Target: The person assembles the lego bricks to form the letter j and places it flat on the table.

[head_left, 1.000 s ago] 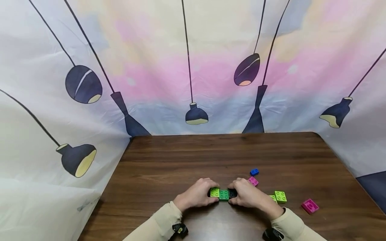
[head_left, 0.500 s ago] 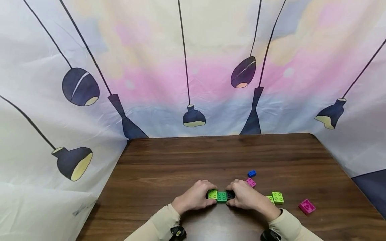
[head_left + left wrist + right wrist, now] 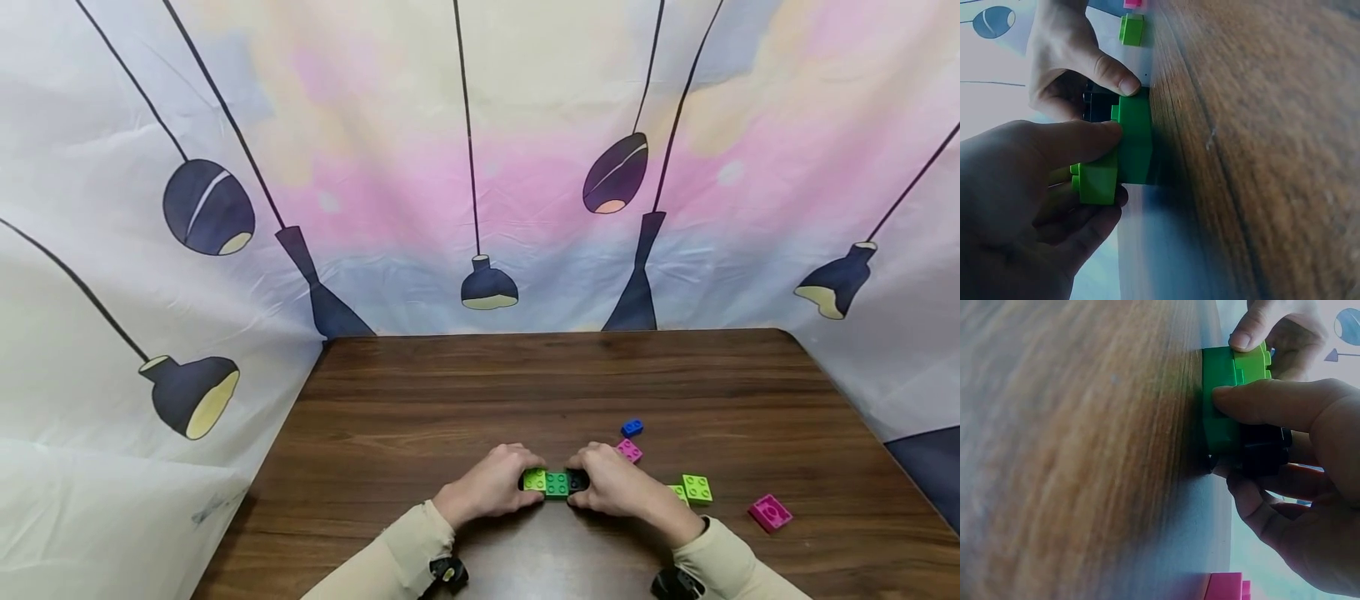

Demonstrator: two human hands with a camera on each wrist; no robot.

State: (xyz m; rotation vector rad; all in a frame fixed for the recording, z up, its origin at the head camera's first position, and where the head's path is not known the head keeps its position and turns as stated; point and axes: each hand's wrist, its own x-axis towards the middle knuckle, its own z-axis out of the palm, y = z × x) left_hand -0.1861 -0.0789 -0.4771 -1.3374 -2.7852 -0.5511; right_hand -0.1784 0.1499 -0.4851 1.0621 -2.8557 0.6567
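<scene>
On the table [image 3: 450,392]: green brick [image 3: 557,485]; lime brick [image 3: 534,480] atop, pinched by left hand [image 3: 491,482]; black brick [image 3: 577,481] atop, pinched by right hand [image 3: 611,479]. Step, I judge: seating both; next calls for even downward pressure.

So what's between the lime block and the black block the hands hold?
The studded middle of the green block shows between them in the head view.
</scene>
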